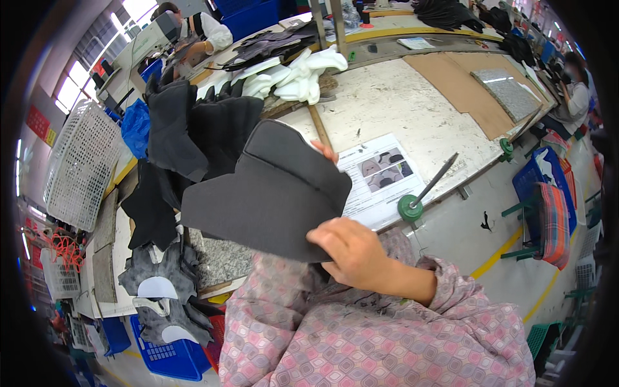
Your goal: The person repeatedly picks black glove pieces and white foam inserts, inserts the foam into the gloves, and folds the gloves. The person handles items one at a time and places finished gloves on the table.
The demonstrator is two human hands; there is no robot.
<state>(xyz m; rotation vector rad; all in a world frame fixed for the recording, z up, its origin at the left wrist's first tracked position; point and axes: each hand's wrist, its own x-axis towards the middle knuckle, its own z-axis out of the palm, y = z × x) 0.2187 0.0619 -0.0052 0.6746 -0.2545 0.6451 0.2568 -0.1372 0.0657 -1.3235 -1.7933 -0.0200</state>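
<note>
A black padded fabric piece (267, 197), with a wide lobe at the top and a seam across it, is held up in front of me over the table's near edge. My right hand (353, 255) pinches its lower right edge between thumb and fingers. Behind the piece is my left hand (326, 152); only its fingertips show past the upper right edge, the rest being hidden. Left of the piece, a pile of similar black fabric pieces (171, 129) lies on the table. Grey mottled pieces with white patches (158, 277) hang in a stack at the near left.
White moulded pieces (300, 76) lie beyond the black pile. A printed sheet (380, 177) rests on the white table (387, 106), with a green round fitting and dark rod (411, 208) at its edge. Blue crates (169, 355) stand below left. Two other people sit farther off.
</note>
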